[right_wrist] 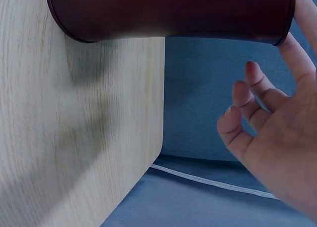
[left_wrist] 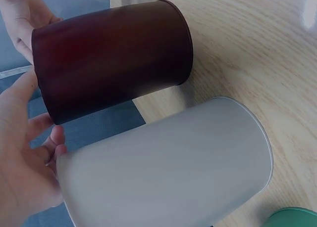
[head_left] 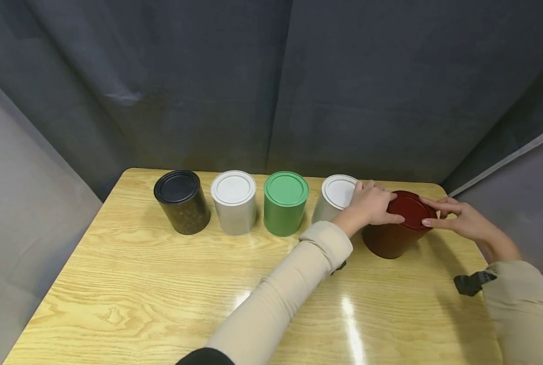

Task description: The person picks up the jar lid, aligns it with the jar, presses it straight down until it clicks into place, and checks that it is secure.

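Note:
A dark red lidded can stands at the right end of a row on the table. My left hand holds the left side of its lid rim, with the thumb at the front and a finger toward the back. From the right, my right hand grips the same rim with thumb and forefinger. In the right wrist view its other fingers curl off the can. Close beside the left hand is a white can; in the left wrist view some fingertips lie at its top edge.
Farther left in the row stand a green can, another white can and a black-lidded dark can. They sit near the back edge of the wooden table. Dark grey curtains hang behind it.

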Motion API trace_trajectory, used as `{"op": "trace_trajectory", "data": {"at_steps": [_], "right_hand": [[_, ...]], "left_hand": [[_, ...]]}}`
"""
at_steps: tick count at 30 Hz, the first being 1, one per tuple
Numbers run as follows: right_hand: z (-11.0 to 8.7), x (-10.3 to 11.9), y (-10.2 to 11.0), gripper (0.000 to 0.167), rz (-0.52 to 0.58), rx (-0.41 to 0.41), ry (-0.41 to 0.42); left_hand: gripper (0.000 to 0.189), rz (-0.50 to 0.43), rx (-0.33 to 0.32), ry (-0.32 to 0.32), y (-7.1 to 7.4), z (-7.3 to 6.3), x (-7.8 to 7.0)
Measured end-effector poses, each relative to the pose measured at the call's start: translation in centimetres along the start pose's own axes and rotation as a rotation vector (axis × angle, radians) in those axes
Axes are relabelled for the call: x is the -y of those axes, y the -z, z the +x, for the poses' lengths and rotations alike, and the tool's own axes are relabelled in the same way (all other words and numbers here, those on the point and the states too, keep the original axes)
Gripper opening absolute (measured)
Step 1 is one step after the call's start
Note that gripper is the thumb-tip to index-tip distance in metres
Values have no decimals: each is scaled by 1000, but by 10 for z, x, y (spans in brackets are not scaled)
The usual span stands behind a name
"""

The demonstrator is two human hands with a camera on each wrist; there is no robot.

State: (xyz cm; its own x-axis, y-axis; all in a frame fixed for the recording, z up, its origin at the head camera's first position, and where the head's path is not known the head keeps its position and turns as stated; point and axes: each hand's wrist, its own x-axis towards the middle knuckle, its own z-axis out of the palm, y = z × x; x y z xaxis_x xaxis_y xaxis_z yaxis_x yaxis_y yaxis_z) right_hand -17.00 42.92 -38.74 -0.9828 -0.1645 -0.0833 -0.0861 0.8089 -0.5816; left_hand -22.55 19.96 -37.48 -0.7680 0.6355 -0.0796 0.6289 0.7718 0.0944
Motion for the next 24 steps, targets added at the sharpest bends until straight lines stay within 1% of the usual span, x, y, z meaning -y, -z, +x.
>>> {"op": "trace_trajectory", "data": {"at_steps": [3, 9, 18, 24], "right_hand": [[0, 1, 2, 58, -11, 20, -22], [-1, 3, 2, 60, -22, 31, -30], [0, 10, 3, 59, -45, 13, 13], [-2, 12, 3, 58, -67, -7, 52]], "left_hand": [[62, -11, 2, 7, 1, -1, 0], [62, -19, 0, 8, 0, -1, -1], [62, -5, -8, 17, -2, -2, -1], [61, 35, -19, -6, -2, -6, -3]]}}
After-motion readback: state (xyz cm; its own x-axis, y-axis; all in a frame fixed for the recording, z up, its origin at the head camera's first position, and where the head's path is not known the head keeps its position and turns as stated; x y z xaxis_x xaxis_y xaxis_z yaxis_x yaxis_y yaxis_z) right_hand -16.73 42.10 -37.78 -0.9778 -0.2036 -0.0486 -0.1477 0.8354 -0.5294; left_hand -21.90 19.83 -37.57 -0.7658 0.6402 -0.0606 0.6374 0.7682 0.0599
